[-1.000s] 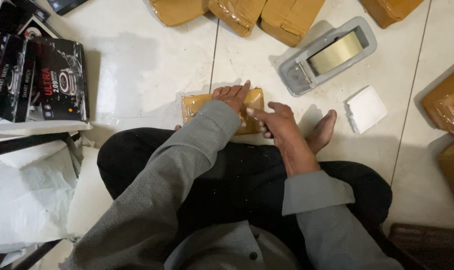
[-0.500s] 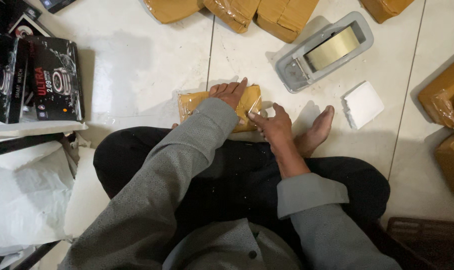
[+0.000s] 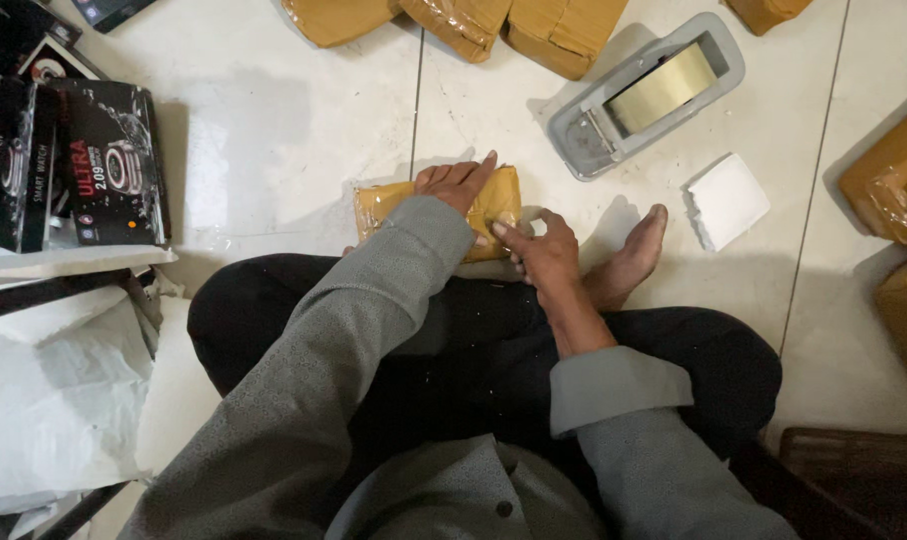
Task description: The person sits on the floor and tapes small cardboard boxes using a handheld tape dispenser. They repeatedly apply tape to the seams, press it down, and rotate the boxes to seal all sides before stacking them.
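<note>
Parcel (image 3: 434,205) under our left hand (image 3: 457,185), palm pressed flat, fingers spread. Our right hand (image 3: 542,243) pinches parcel's right edge, fingers narrow. Tape dispenser (image 3: 646,95) beyond right hand; white pad (image 3: 730,200) to its right.

Grey long sleeves (image 3: 374,330) (finely speckled), buttoned grey shirt, black trousers (image 3: 474,370), bare foot (image 3: 629,255)

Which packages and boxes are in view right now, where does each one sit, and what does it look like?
Brown taped parcel: on the floor in front of the lap, flat, under left hand and right hand.
Brown parcels: row along the top edge.
Brown parcels at right: stacked by the right edge.
Black product boxes: upright at left, with pictures of a watch.
Grey tape dispenser: upper right.
White square pad: beside it.
</note>
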